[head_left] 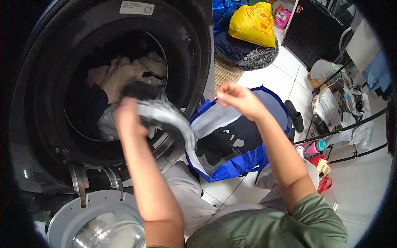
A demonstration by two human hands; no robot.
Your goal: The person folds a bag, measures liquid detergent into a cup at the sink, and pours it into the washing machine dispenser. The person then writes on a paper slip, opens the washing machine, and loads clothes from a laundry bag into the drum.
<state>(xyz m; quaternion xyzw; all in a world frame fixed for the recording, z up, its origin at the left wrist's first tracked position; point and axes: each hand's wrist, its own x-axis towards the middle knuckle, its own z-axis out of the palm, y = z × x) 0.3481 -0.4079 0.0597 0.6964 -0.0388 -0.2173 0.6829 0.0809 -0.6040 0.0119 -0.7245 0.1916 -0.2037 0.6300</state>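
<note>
My left hand (pixel 127 118), smeared by motion, is at the mouth of a dark front-loading washing machine (pixel 186 53). It appears closed on a black-and-white garment (pixel 165 113), which stretches from the hand toward the rim of a blue bag (pixel 244 165). Beige, grey and dark clothes (pixel 120 76) lie inside the drum. Above the bag, my right hand (pixel 240 99) has its thumb and fingers drawn together, with nothing visible in them. Black clothes (pixel 227 140) fill the bottom of the bag, which stands on the floor between the machine and my right arm.
The machine's round door (pixel 107 231) hangs open at lower left. A yellow plastic bag (pixel 252 25) rests on a dark round bundle (pixel 248 53) at the back. On the right, a black-railed rack (pixel 343 132) holds a white appliance and bottles; a black slipper (pixel 294 115) lies nearby.
</note>
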